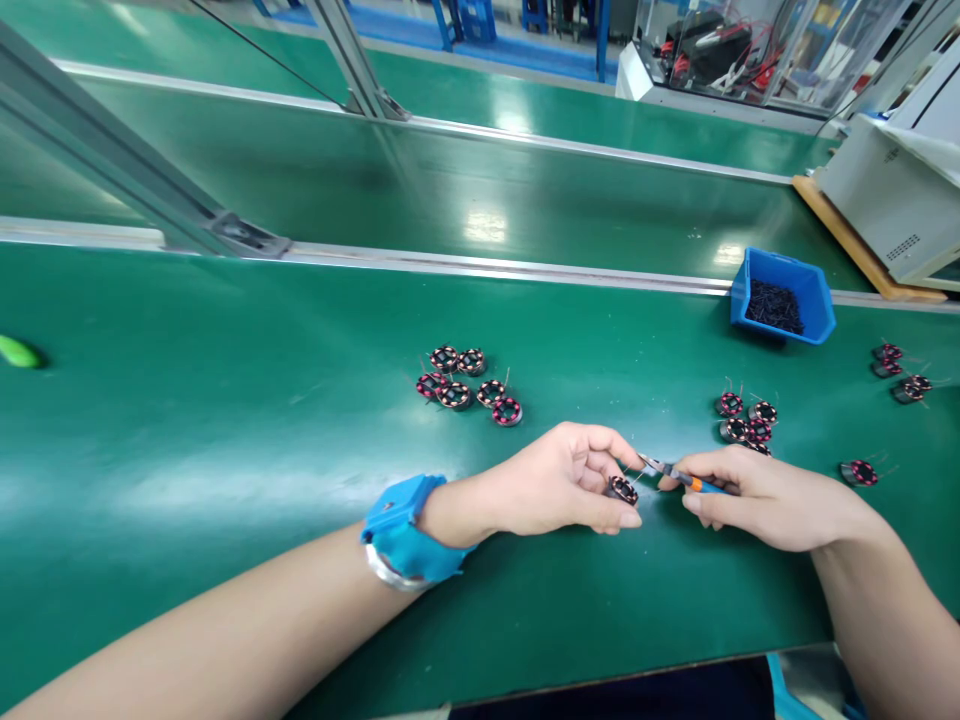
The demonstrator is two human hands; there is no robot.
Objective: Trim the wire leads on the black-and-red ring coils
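Note:
My left hand (574,480) is closed on a small ring-shaped wound coil (622,490), which sits between the thumb and fingers. A blue band circles the left wrist. In my right hand (757,495) is a pair of pliers or cutters (694,482) with orange and blue handles. The tool's jaws point left and are close to my left fingertips, by a thin wire from the coil; whether they touch the wire I cannot tell. Beyond my left hand lies a group of similar coils (454,396), with thin wire ends sticking out of some.
More coils (735,430) lie just past my right hand, and others (910,388) at the far right. A single coil (859,473) is right of that hand. A blue bin (821,318) of small dark pieces stands behind. Metal rails (450,262) cross the green table (187,420).

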